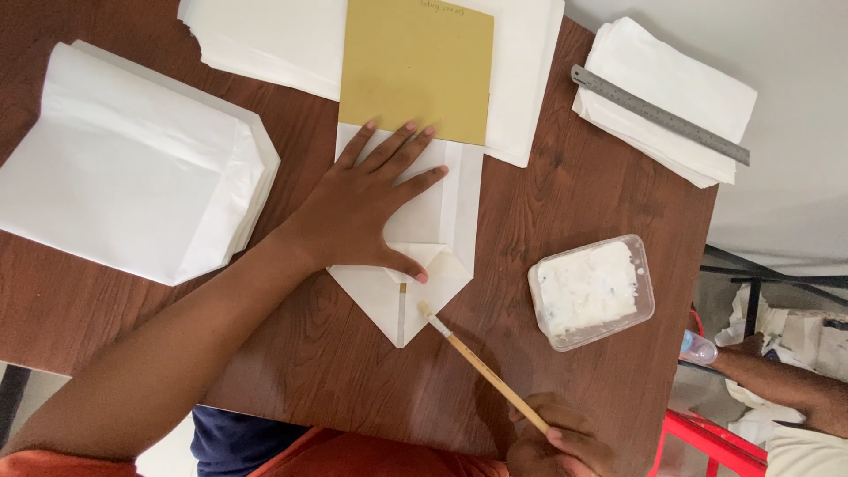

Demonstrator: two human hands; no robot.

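Note:
My left hand (367, 208) lies flat, fingers spread, on a folded white paper bag (455, 208) in the middle of the brown wooden table (565, 203). The thumb presses the bag's folded pointed bottom flap (402, 305). A mustard-yellow card (415, 66) sticks out of the bag's far end. My right hand (556, 442), at the table's near edge, grips a thin wooden-handled brush (481, 367). The brush tip touches the lower right edge of the pointed flap.
A clear plastic tub of white paste (592, 290) sits right of the bag. Stacks of white paper bags lie at left (124, 163), top (265, 40) and top right (671, 97), the last under a metal ruler (658, 113). Another person's arm (786, 384) shows at lower right.

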